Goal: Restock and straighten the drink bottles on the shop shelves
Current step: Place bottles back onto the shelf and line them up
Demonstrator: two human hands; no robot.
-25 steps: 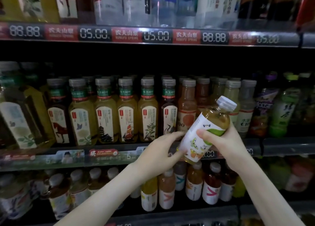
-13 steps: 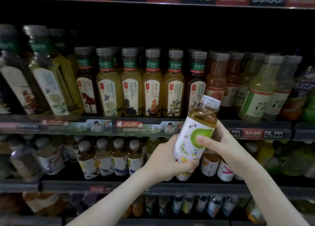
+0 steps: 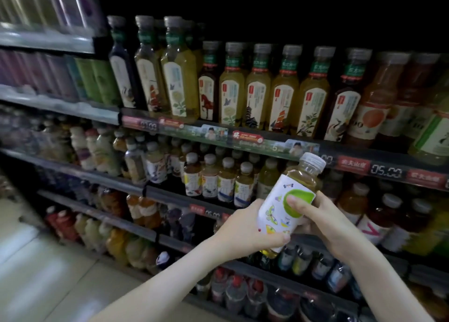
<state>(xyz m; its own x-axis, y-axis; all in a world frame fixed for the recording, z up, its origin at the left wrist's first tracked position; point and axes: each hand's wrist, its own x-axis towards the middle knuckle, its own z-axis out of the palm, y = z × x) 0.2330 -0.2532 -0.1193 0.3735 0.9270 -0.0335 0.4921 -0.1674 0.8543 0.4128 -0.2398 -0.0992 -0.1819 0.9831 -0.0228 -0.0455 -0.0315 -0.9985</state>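
Grips: two, left grip (image 3: 247, 232) and right grip (image 3: 332, 224). Held bottle (image 3: 274, 212): one, centre right. Middle shelf (image 3: 267, 140), front row: three tall tea bottles (image 3: 178, 86) at centre left, six shorter tea bottles (image 3: 258, 96) to their right. Small white-capped bottles (image 3: 227, 185) below: four clear in front; rest too blurred to count.

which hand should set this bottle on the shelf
Probably right: the right hand wraps the bottle at mid-label, while the left hand covers the base it must stand on.
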